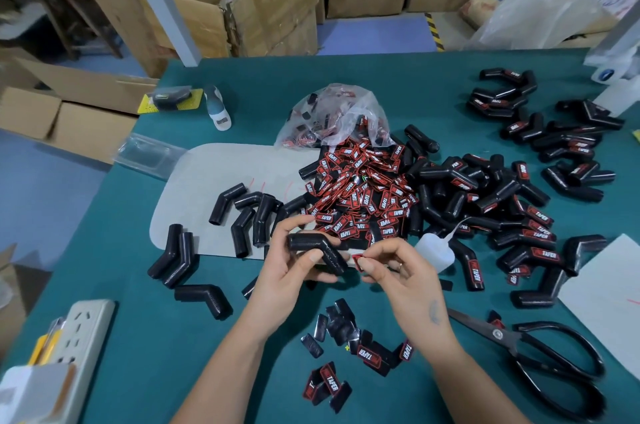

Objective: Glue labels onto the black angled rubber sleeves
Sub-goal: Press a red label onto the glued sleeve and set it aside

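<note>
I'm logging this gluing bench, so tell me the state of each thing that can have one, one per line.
Left hand: grips an unlabelled rubber sleeve.
Right hand: pinches a red label.
Glue bottle: upright, nozzle uncapped.
Plastic bag: open, labels spilling out.
Scissors: closed, lying flat.
Cardboard box: flaps open.

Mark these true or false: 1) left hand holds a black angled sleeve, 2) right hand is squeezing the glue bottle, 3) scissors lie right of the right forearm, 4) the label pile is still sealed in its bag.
1) True: the left hand grips a black angled sleeve.
2) False: the right hand pinches a red-and-black label; the glue bottle stands untouched beside it.
3) True: the scissors lie on the green table there.
4) False: the label pile spills out of the open plastic bag.
</note>
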{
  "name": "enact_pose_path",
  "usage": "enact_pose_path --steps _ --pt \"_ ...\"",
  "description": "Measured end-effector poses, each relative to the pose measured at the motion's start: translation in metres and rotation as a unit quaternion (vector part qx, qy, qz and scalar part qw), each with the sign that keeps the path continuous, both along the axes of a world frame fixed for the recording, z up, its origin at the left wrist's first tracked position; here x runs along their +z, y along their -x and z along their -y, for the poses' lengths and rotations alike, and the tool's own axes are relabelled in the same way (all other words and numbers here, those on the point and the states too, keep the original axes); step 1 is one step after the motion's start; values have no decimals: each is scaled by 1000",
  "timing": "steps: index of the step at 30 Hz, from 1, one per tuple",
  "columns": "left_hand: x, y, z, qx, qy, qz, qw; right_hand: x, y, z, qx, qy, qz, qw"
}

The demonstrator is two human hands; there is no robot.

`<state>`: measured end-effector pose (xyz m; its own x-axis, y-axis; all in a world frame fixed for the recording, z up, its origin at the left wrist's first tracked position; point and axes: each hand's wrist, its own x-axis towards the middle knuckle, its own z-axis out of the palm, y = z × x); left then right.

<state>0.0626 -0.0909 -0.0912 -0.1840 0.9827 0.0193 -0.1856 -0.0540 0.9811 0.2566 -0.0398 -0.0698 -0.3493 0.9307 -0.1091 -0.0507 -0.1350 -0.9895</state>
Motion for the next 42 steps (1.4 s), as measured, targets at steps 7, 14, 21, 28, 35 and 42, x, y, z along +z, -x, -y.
enact_pose_path --steps 7,14,21,28,35,42 --pt "-2 -2 0 -53 -5 -6 999 0 1 -2 39 92 -55 993" --pt "-1 0 3 -98 -3 -50 994 -1 0 -5 64 138 -69 986" --pt "7 -3 3 -101 -2 -57 993 -2 -1 -5 56 149 -77 984" --pt "3 -2 3 -93 6 -69 993 1 1 -4 52 155 -104 981" --pt "5 -3 3 -97 -4 -57 994 0 -2 -5 59 142 -87 984" --pt "7 -5 4 -94 2 -74 993 -2 -2 -5 65 102 -55 991"
